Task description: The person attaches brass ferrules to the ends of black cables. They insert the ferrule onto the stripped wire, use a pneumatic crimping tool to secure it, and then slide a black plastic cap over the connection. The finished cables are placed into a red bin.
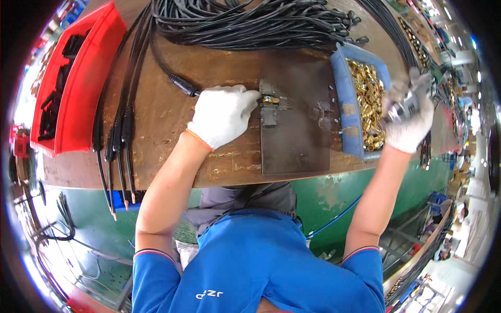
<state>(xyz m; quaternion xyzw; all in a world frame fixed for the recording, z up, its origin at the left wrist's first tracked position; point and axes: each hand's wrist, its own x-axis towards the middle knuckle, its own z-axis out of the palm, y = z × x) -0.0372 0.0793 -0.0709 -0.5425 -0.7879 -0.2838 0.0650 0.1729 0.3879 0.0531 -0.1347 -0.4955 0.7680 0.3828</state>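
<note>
Brass fitting sits in the small metal jig at frame centre, on the dark steel plate. My left hand, white glove, fingers curled, presses a black cable end toward the fitting; fingertips touch the jig. My right hand, blurred at right of frame, is closed around a grey metal tool, just beside the blue tray of brass fittings. Hands well apart. Step looks like seating cable into fitting; next move likely calls for bringing the tool over to the jig while holding the cable steady. Cable bundle upper centre, red bin upper left, wooden desk under all.
</note>
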